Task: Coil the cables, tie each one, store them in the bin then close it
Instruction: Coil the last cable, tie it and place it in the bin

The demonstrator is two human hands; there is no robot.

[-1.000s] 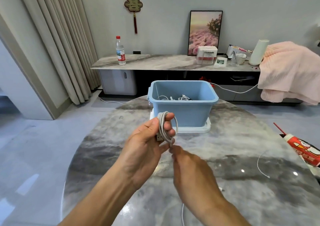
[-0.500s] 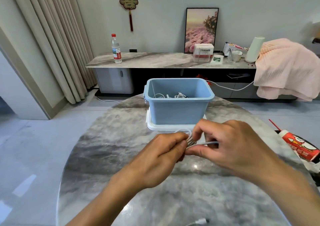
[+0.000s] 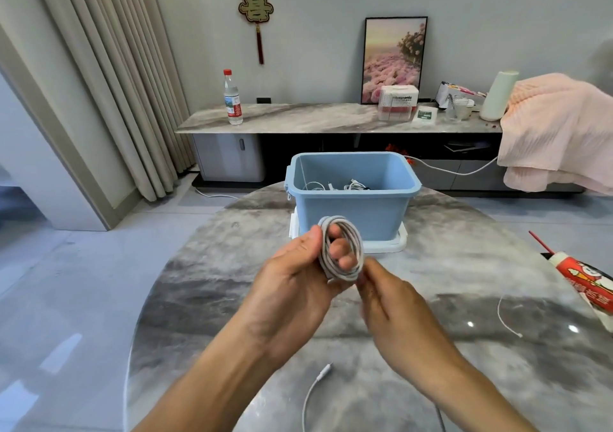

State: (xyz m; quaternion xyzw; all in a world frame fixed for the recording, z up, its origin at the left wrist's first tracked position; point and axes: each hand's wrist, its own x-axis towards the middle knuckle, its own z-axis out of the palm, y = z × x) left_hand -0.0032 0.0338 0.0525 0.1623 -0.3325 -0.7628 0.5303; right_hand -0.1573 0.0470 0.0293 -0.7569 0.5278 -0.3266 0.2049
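A white cable [image 3: 355, 249] is wound in several loops around the fingers of my left hand [image 3: 298, 275], which holds the coil above the marble table [image 3: 205, 285]. My right hand [image 3: 388, 292] pinches the cable at the coil's lower right edge. Behind the hands stands the open light-blue bin [image 3: 351, 212], with coiled white cables [image 3: 348, 186] inside. The bin sits on its white lid [image 3: 399, 244]. A loose cable end with a plug [image 3: 318, 382] lies on the table near me.
A thin white tie wire [image 3: 507, 319] lies on the table to the right. A red and white tube [image 3: 583, 279] rests at the right edge. Beyond the table are a sideboard [image 3: 298, 120] with a water bottle [image 3: 232, 100] and a pink blanket [image 3: 557, 133].
Half a second ago both hands pulled the cable sideways low over the table. Now the left hand is turned up with the coil showing, and the right hand has dropped below it.
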